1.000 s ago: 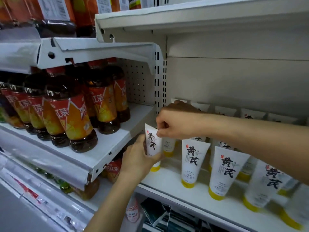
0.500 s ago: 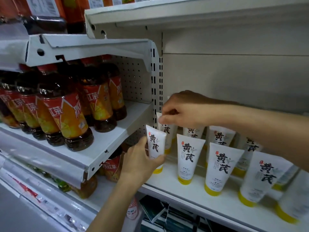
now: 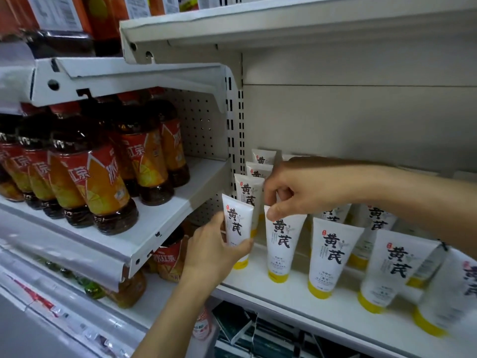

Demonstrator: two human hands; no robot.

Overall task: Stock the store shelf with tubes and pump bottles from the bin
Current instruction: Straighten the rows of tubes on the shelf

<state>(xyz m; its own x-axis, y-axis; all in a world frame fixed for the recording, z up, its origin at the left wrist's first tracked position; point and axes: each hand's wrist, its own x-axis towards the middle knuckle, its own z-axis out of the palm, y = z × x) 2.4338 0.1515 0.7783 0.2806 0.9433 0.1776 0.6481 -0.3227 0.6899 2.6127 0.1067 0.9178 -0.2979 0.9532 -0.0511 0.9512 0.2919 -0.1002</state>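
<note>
White yellow-capped plastic tube (image 3: 237, 229), cap-down at white metal shelf (image 3: 289, 293) front-left corner, gripped by left hand (image 3: 214, 250); right hand (image 3: 296, 188) fingers pinching neighbouring tube (image 3: 281, 244); toppling the closely packed row was the likely risk.

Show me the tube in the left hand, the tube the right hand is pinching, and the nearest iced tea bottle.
Tube in the left hand (image 3: 236, 223): head view, on its printed front.
Tube pinched by the right hand (image 3: 281, 241): head view, mid-body.
Nearest iced tea bottle (image 3: 95, 184): head view, on its orange label.
</note>
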